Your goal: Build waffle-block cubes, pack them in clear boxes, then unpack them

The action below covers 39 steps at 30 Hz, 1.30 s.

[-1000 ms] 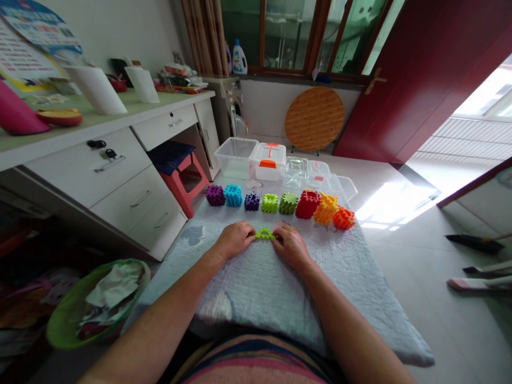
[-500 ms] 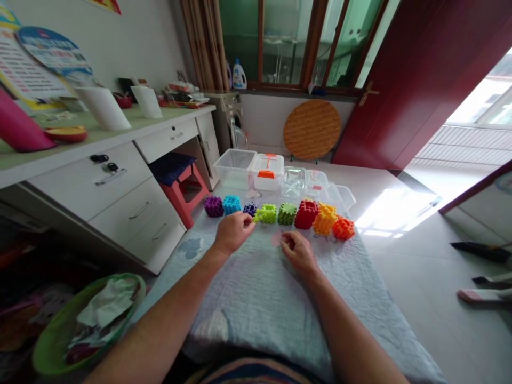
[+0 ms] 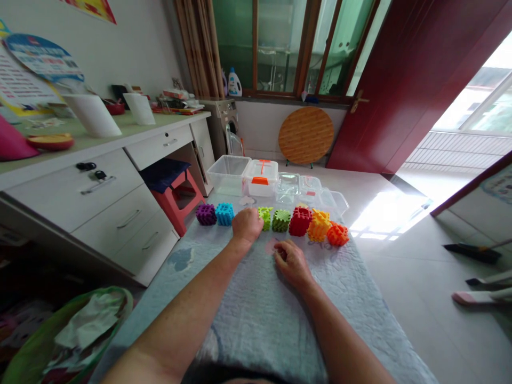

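Observation:
A row of toothed plastic cubes stands at the far end of a pale blue quilted blanket: purple, blue, lime-green, green, red, yellow-orange and orange. My left hand is closed against the left side of the lime-green cube; it hides the small purple cube and most of the flat lime-green piece it carries. My right hand rests on the blanket just in front of the row. Its fingers are loosely curled and hold nothing.
Clear plastic boxes and one with an orange latch sit on the floor behind the cubes. A white desk with drawers and a red stool stand at left, a green basket at bottom left, and broom handles at right.
Both hands held a flat lime-green piece on the blanket. My left hand carried it forward to the lime-green cube; my right hand let go and stayed on the blanket.

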Each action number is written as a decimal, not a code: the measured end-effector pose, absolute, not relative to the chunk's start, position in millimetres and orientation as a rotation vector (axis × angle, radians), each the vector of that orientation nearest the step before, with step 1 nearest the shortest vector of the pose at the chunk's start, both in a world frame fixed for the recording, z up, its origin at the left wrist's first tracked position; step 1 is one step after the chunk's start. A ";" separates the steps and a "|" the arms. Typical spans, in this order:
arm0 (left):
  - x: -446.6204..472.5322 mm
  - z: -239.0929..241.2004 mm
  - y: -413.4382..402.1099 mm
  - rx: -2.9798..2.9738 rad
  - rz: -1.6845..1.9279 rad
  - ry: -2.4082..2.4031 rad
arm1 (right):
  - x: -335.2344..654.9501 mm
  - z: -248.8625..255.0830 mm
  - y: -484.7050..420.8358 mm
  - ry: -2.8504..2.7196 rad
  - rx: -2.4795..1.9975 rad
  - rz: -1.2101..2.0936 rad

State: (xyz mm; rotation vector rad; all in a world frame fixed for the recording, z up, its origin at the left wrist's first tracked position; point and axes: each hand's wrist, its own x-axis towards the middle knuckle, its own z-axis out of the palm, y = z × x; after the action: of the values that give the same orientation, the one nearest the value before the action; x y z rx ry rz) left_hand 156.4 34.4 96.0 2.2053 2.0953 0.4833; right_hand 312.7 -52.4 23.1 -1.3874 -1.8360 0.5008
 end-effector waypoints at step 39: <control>88.0 19.6 -1.2 2.158 0.745 1.625 | 474.8 124.9 8.5 -1.471 -1.825 -0.073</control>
State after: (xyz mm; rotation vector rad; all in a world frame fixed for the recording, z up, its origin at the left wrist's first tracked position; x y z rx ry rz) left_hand 88.0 -1.2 19.6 2.1576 1.6245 0.7454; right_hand 474.8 8.5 124.9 -1.8251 -1.4711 -0.0732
